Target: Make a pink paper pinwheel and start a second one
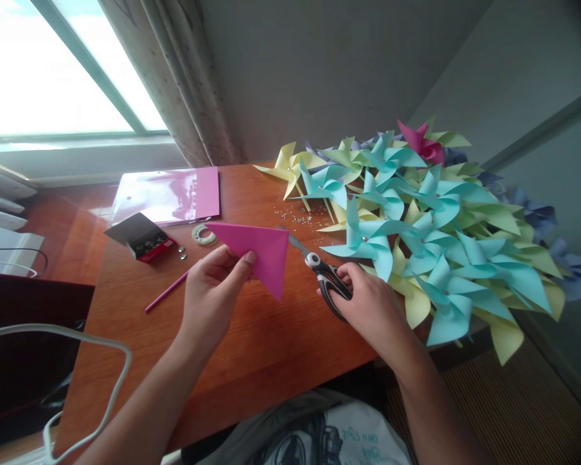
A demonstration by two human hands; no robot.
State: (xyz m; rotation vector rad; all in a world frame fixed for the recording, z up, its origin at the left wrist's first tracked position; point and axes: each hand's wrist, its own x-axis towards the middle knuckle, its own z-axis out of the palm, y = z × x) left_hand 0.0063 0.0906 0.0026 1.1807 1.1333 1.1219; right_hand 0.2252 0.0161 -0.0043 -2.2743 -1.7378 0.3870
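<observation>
Between the thumb and fingers of my left hand (215, 284) is a folded pink paper triangle (266, 255), raised above the table with one point hanging down. My right hand (368, 300) grips a pair of scissors (326, 278) with black and white handles. The scissor blades are up at the right-hand corner of the paper; whether they touch it I cannot tell. Under my left hand lies a pink stick (167, 292), partly hidden. A roll of tape (204, 234) sits just behind that hand.
Paper pinwheels (430, 239) in turquoise, yellow, green and purple pile up along the right side. Shiny bits (303, 216) are scattered beside them. At the left are a small open box (148, 242) and a pack of pink paper (174, 194) on the wooden table (252, 336). A white cable (121, 352) hangs nearby.
</observation>
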